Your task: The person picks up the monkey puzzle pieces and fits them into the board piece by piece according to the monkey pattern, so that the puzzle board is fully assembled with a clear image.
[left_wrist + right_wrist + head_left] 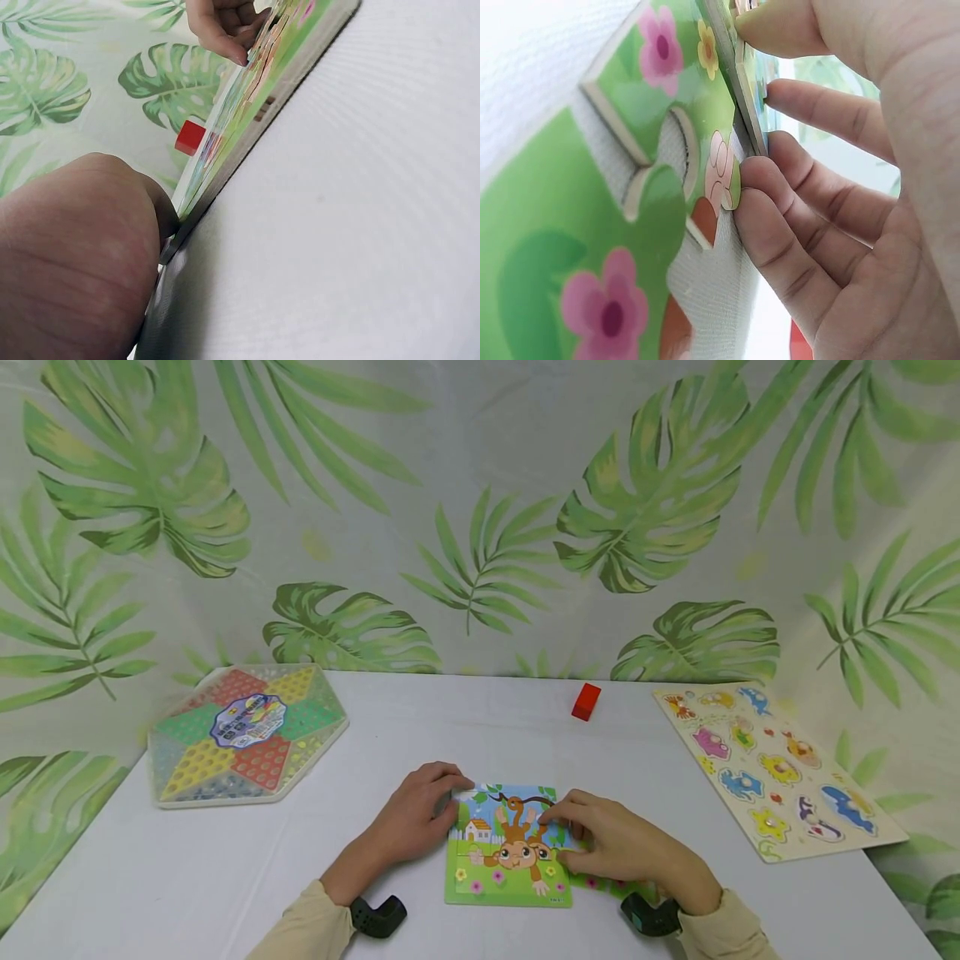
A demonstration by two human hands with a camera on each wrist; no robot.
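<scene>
On the worktop's [390, 735] near half, about midway between its left and right edges, the monkey jigsaw puzzle [510, 852] lies flat between my left hand [420, 814] and right hand [622, 835]. Nearly square, so no real long axis; sides roughly follow the worktop's far edge. Key relation: loose jigsaw pieces [660, 67] lie just off the puzzle's right side, and my right hand is clearly nearer them. Left hand grips the far-left corner, thumb on the side, forefinger at the far edge. Right thumb and forefinger sit apart at the right side; can't tell if they pinch a piece or just press. Hidden: right hand covers some loose pieces, so no count. Left wrist view has the puzzle almost edge-on, cut off at top. Worktop's near edge is out of frame.
</scene>
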